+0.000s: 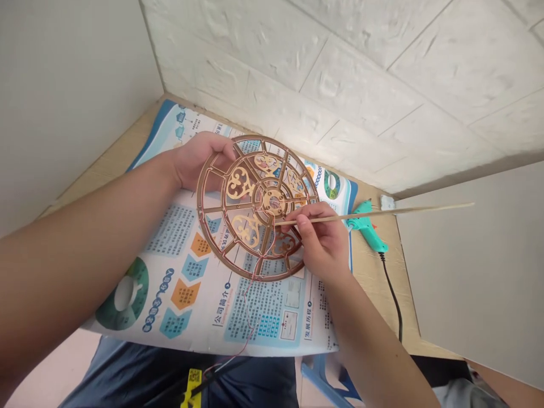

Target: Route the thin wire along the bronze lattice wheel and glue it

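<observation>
"Head view: what is held?"
"Over the printed sheet (204,320), a wheel (271,199) is gripped by the left hand (202,156), partly hidden; a stick (395,212) is pinched by the right hand (325,241)."
"Room beyond the sheet?"
"Blocked by wall (340,79)."

Your wheel (272,201) has a smooth, bronze-like finish, though you cannot tell whether it is metal, wood or plastic; its scrollwork (245,231) looks flat and gilded, with a soft sheen. Your stick (382,213) looks like bare, matt wood or bamboo. The wire (252,328) appears thin and plastic-coated. Beneath them you have a printed sheet (204,317), smooth and faintly glossy, like coated paper or film, over a table (365,272) with a smooth wood-look top. Your glue gun (370,233) has a smooth plastic body, its cable (393,300) a dark, rubbery skin. You face a wall (361,85) of rough, stone-textured blocks, and your trousers (140,374) are soft, creased cloth.
</observation>
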Motion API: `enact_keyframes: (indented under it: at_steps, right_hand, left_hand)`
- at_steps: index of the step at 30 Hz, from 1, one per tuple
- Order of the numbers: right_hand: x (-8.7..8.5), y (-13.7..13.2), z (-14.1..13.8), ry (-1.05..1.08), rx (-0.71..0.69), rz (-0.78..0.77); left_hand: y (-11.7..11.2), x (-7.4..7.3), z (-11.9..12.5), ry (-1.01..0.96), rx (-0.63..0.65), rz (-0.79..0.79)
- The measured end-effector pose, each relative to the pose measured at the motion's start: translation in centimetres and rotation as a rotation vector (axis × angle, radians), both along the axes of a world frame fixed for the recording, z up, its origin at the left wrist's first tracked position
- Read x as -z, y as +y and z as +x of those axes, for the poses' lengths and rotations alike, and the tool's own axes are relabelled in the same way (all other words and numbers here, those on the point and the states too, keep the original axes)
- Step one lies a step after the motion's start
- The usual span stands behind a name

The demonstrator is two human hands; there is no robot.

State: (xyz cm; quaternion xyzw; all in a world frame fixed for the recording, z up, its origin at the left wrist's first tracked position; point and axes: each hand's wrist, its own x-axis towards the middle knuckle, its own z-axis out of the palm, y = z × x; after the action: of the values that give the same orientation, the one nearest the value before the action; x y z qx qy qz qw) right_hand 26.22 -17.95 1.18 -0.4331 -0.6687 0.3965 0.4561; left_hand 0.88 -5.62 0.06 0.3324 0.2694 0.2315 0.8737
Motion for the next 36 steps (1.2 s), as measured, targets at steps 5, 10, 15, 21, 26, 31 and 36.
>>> enact_keyframes:
  at_steps: [5, 10, 15, 21, 26, 31, 36]
  right_hand:
    - [0.22, -0.07, 0.19, -0.066, 0.004, 0.057]
    - [0.52, -0.14, 0.38, -0.115, 0.027, 0.059]
    - [0.56, -0.18, 0.32, -0.154, 0.039, 0.089]
    - [0.35, -0.20, 0.19, -0.169, 0.058, 0.102]
    - [0.30, -0.21, 0.30, -0.215, 0.074, 0.131]
    - [0.44, -0.27, 0.37, -0.234, 0.071, 0.133]
    - [0.17, -0.27, 0.25, -0.296, 0.058, 0.230]
  left_hand:
    - [-0.31, -0.33, 0.13, 0.029, -0.003, 0.036]
    - [-0.24, -0.60, 0.27, 0.029, -0.021, 0.003]
    - [-0.21, -0.27, 0.18, 0.021, -0.019, -0.014]
    - [-0.25, -0.21, 0.08, 0.014, -0.018, -0.010]
    - [-0.12, -0.31, 0.14, 0.026, -0.035, -0.015]
    - [-0.09, -0.09, 0.13, 0.019, -0.013, -0.022]
    - [-0.09, -0.04, 0.09, 0.011, -0.003, -0.006]
